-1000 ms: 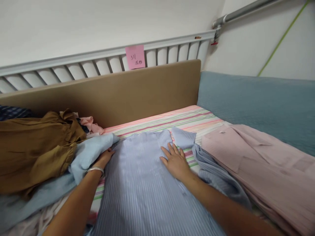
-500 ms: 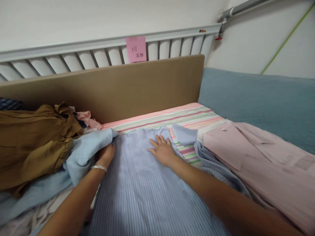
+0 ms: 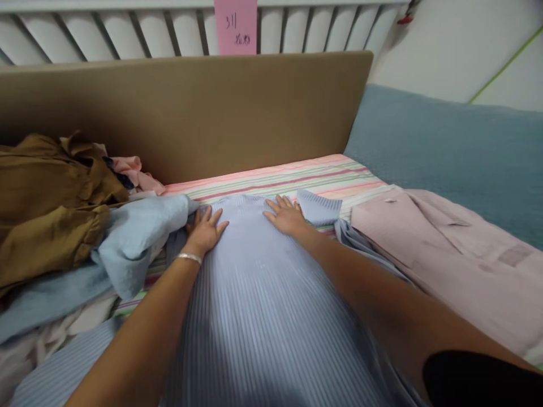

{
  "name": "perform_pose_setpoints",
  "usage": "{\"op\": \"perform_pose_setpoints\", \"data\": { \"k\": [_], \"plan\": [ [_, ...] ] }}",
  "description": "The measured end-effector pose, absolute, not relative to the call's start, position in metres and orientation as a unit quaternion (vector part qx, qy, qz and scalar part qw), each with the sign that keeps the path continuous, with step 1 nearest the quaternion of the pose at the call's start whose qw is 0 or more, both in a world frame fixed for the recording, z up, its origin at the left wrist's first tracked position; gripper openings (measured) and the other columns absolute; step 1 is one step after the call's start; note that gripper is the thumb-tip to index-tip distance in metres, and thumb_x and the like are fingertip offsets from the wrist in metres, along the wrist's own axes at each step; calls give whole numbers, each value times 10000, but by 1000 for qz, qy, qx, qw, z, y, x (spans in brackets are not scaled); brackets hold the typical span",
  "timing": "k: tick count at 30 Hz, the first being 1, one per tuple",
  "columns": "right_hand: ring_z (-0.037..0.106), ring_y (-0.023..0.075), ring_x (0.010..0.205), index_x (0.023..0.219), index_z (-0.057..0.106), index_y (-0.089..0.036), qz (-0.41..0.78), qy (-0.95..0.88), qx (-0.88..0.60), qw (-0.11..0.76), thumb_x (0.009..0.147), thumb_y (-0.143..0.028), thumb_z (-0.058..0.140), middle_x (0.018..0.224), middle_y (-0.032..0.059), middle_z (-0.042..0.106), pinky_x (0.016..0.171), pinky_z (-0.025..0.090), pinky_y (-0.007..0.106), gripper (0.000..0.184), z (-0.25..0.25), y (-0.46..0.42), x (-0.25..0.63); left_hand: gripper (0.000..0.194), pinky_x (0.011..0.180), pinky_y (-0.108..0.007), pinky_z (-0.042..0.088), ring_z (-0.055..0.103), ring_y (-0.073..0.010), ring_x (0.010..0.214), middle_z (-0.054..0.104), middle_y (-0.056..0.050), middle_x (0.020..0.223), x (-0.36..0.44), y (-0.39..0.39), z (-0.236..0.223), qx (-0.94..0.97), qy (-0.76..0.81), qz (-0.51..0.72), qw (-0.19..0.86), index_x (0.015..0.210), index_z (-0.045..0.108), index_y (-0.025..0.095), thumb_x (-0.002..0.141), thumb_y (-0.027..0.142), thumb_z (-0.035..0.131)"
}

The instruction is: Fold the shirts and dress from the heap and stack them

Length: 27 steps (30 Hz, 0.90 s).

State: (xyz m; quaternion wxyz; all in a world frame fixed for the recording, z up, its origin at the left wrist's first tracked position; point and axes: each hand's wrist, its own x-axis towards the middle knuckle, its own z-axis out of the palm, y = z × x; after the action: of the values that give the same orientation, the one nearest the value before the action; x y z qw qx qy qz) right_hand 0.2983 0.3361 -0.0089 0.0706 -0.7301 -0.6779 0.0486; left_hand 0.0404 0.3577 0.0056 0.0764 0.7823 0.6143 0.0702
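Note:
A blue striped shirt (image 3: 258,294) lies spread out in front of me, its far end flat on the striped sheet (image 3: 263,180). My left hand (image 3: 205,230) rests on its far left corner with the fingers spread, a silvery bracelet at the wrist. On the far right corner lies my right hand (image 3: 286,216), palm down and fingers apart. A ribbed blue piece (image 3: 319,207), which looks like a cuff, sticks out just right of that hand. Light blue cloth (image 3: 139,232) lies close beside my left hand.
Brown clothing (image 3: 46,198) and a pink garment (image 3: 136,172) are heaped at the left. To the right lies a flat pale pink shirt (image 3: 436,254). Behind stands a tan board (image 3: 203,113) below a white radiator (image 3: 119,34) with a pink note (image 3: 236,25). A blue-grey padded panel (image 3: 449,147) borders the right.
My left hand has come out from beside the light blue cloth onto the striped shirt, fingers now spread. My right hand stays flat near the shirt's far end. The view has tilted downward.

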Motion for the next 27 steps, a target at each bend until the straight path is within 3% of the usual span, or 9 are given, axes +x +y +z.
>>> {"op": "perform_pose_setpoints", "data": {
  "k": [4, 7, 11, 14, 17, 20, 23, 27],
  "plan": [
    [57, 280, 1393, 1439, 204, -296, 78, -673, -734, 41, 901, -584, 215, 1534, 86, 101, 1065, 104, 551, 610, 2, 344, 301, 559, 1019, -686, 131, 86, -379, 1378, 173, -18, 1531, 43, 365, 11, 765, 634, 59, 102, 1392, 309, 352, 869, 547, 306],
    [74, 291, 1391, 1429, 256, -267, 72, -667, -741, 33, 905, -531, 301, 1528, 101, 130, 1073, 110, 529, 588, 23, 328, 294, 599, 1005, -690, 148, 75, -398, 1376, 112, -62, 1541, 49, 342, 30, 760, 637, 61, 108, 1418, 265, 302, 869, 534, 326],
    [144, 250, 1386, 1395, 351, -223, 18, -739, -664, 111, 922, -436, 321, 1503, 102, 227, 1095, 108, 481, 519, 46, 245, 258, 587, 1070, -581, 161, 85, -296, 1399, 147, -64, 1533, 52, 246, 51, 822, 553, 124, 48, 1432, 228, 247, 898, 477, 310],
    [190, 215, 1378, 1389, 361, -269, 62, -809, -568, 136, 923, -419, 315, 1492, 59, 268, 1099, 151, 448, 491, 42, 163, 232, 584, 1099, -477, 203, 140, -237, 1397, 204, -17, 1520, 40, 153, 42, 851, 507, 115, 76, 1434, 207, 303, 894, 509, 287],
    [230, 222, 1366, 1370, 383, -312, 92, -817, -559, 105, 905, -456, 343, 1476, 42, 307, 1086, 176, 487, 487, 20, 124, 240, 587, 1074, -492, 255, 189, -274, 1382, 256, -53, 1501, 8, 102, 17, 812, 571, 100, 68, 1420, 271, 272, 887, 517, 295],
    [220, 244, 1368, 1358, 410, -287, 55, -770, -632, 74, 898, -467, 352, 1470, 71, 312, 1086, 140, 512, 497, 1, 141, 272, 568, 1078, -470, 257, 208, -287, 1374, 313, -98, 1474, -31, 104, 1, 770, 630, 96, 29, 1387, 358, 182, 899, 468, 310],
    [205, 249, 1372, 1371, 391, -258, 24, -717, -694, 56, 905, -447, 345, 1478, 97, 289, 1082, 142, 508, 505, 4, 167, 294, 525, 1073, -446, 274, 250, -277, 1360, 360, -96, 1451, -48, 124, 7, 749, 657, 84, 17, 1367, 390, 169, 908, 415, 325],
    [200, 275, 1371, 1348, 430, -236, 8, -708, -704, 56, 906, -418, 360, 1477, 121, 283, 1066, 147, 537, 483, 26, 142, 281, 520, 1054, -529, 269, 249, -316, 1355, 349, -105, 1454, -29, 109, 28, 737, 669, 91, 7, 1355, 405, 181, 893, 415, 366]
  ]
}}
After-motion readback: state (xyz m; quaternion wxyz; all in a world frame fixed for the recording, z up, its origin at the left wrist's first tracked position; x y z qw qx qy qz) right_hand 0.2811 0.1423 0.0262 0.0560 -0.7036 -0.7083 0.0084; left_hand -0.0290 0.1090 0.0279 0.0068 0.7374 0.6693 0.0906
